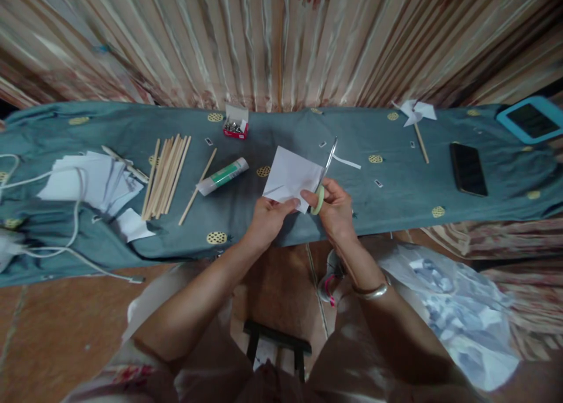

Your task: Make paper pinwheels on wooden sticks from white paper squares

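Observation:
My left hand (267, 214) pinches the near edge of a white square of paper (291, 176) held above a teal cloth-covered table (396, 186). My right hand (335, 208) grips scissors (324, 174) with pale green handles. Their blades point away from me along the paper's right side. A bangle sits on my right wrist.
Left of the paper lie a glue tube (222, 176), wooden sticks (166, 175), a stack of white paper (90, 180) and white cables (53, 247). A small red box of pins (236, 123) stands behind. To the right are a paper pinwheel (416, 118), a black phone (468, 169) and a blue-cased tablet (531, 119). A plastic bag (453, 312) lies on the floor.

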{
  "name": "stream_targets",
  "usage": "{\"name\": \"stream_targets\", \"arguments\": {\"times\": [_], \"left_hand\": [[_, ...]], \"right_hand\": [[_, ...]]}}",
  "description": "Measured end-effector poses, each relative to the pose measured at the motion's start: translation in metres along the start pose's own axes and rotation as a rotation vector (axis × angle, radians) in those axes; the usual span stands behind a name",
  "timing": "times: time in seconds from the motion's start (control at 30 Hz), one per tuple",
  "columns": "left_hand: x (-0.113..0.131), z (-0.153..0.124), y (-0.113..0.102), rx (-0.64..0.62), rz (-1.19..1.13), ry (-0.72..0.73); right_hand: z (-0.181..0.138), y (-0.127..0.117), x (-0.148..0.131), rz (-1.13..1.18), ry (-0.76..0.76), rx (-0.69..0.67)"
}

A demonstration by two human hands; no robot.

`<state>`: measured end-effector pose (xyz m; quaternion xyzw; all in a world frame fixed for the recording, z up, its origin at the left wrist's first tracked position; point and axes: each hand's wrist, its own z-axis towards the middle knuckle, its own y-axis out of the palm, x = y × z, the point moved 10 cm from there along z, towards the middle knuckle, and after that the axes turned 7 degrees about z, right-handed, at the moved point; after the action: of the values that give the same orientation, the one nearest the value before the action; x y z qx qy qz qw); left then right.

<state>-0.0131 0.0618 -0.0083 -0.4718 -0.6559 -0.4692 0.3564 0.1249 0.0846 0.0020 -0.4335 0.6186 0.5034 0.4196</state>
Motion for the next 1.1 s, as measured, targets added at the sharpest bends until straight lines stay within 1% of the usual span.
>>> {"name": "stream_targets", "arguments": {"times": [0.17,0.33,0.47,0.63,0.77,0.93,1.1], "left_hand": [[0.004,0.001,-0.011,0.078,0.036,-0.008],[0.011,0.008,-0.017,0.083,0.070,0.029],[0.023,0.014,-0.026,0.127,0.060,0.072],[0.036,0.018,-0.037,0.163,0.034,0.101],[0.039,0.020,-0.043,0.183,-0.001,0.101],[0.032,0.019,-0.040,0.169,-0.026,0.075],[0.028,0.017,-0.035,0.166,0.050,0.080]], "right_hand": [[-0.003,0.004,-0.003,0.019,0.008,-0.056],[-0.012,0.006,-0.004,-0.066,0.028,-0.131],[-0.023,0.009,0.001,-0.126,0.090,-0.255],[-0.046,0.017,0.013,-0.140,0.214,-0.454],[-0.065,0.021,0.024,-0.166,0.292,-0.561],[-0.071,0.022,0.031,-0.153,0.329,-0.569],[-0.066,0.021,0.029,-0.138,0.343,-0.530]]}}
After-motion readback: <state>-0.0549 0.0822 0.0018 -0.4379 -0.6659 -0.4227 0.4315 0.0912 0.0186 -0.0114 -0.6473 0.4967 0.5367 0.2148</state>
